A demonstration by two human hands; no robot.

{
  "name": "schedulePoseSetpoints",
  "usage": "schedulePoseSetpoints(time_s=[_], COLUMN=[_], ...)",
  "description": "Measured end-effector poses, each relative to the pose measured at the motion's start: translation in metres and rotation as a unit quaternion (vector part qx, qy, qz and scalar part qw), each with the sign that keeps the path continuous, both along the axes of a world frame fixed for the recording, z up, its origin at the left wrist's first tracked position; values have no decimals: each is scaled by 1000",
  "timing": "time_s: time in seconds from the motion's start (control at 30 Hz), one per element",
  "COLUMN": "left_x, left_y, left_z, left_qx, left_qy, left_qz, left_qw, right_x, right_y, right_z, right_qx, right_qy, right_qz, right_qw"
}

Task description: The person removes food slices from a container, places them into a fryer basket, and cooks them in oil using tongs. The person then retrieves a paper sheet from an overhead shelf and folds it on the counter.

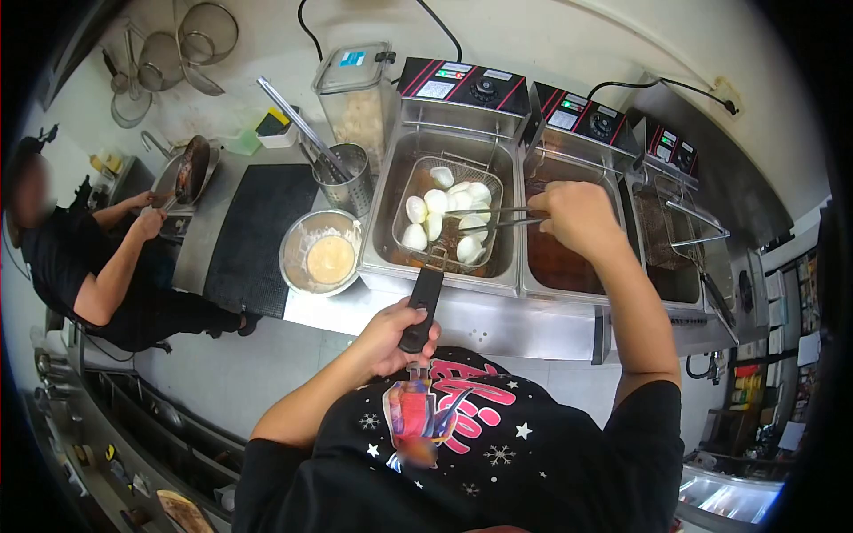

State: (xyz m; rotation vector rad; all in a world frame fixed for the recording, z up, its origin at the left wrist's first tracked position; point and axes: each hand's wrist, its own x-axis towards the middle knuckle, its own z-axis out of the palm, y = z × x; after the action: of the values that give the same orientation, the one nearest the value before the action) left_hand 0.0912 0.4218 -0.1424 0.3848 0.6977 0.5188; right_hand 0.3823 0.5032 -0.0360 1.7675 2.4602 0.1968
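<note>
My left hand point(391, 338) is closed round the black handle of a wire fryer basket point(409, 191), which sits in the left fryer tank point(378, 231). Several white, smooth, egg-shaped pieces point(435, 201) that look like peeled boiled eggs lie in the basket. From the right, my right hand point(573, 213) grips dark metal tongs point(506, 213), their tips among the eggs at the basket's right side. Whether the tips pinch an egg is hard to make out. Left of the fryer stands a metal bowl point(290, 250) of pale batter point(330, 259).
A second fryer tank point(569, 266) with brown oil and a third point(662, 231) with a basket stand to the right. Behind the bowl are a perforated utensil holder point(348, 188) and a clear lidded container point(345, 107). At far left a person point(89, 240) holds a pan point(192, 169).
</note>
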Motion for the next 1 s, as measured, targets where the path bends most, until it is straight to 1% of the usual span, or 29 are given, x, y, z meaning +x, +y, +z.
schedulePoseSetpoints(time_s=[0.07,0.17,0.3,0.4,0.5,0.53,0.63,0.77,0.87,0.97,1.0], left_x=[-3,-2,0,-4,-2,-3,-2,-6,-7,-4,-2], left_y=[0,5,8,8,9,9,9,7,10,11,13], left_z=[1,-4,-2,2,3,3,4,3,4,2,2], left_qx=[7,13,7,13,18,14,2,-2,0,-1,-1], left_qy=[-2,-3,6,6,21,25,21,10,9,-2,-7], left_qz=[-8,-7,-12,-26,-18,-15,-11,-8,-8,-7,-7], left_qw=[1000,1000,1000,1000,999,999,1000,1000,1000,1000,1000], right_x=[0,0,3,-10,-21,-20,-15,-12,-16,-20,-20], right_y=[-7,11,59,75,75,72,66,76,66,61,60], right_z=[24,28,-21,-38,-42,-37,-19,-28,-31,-27,-25], right_qx=[20,41,108,60,-22,-31,12,27,-35,-95,-107], right_qy=[4,-20,-37,-29,-17,-11,13,-77,-93,-67,-53], right_qz=[-13,-53,-65,-61,-23,-10,1,-66,-80,-100,-79], right_qw=[1000,998,991,996,999,999,1000,994,992,988,990])
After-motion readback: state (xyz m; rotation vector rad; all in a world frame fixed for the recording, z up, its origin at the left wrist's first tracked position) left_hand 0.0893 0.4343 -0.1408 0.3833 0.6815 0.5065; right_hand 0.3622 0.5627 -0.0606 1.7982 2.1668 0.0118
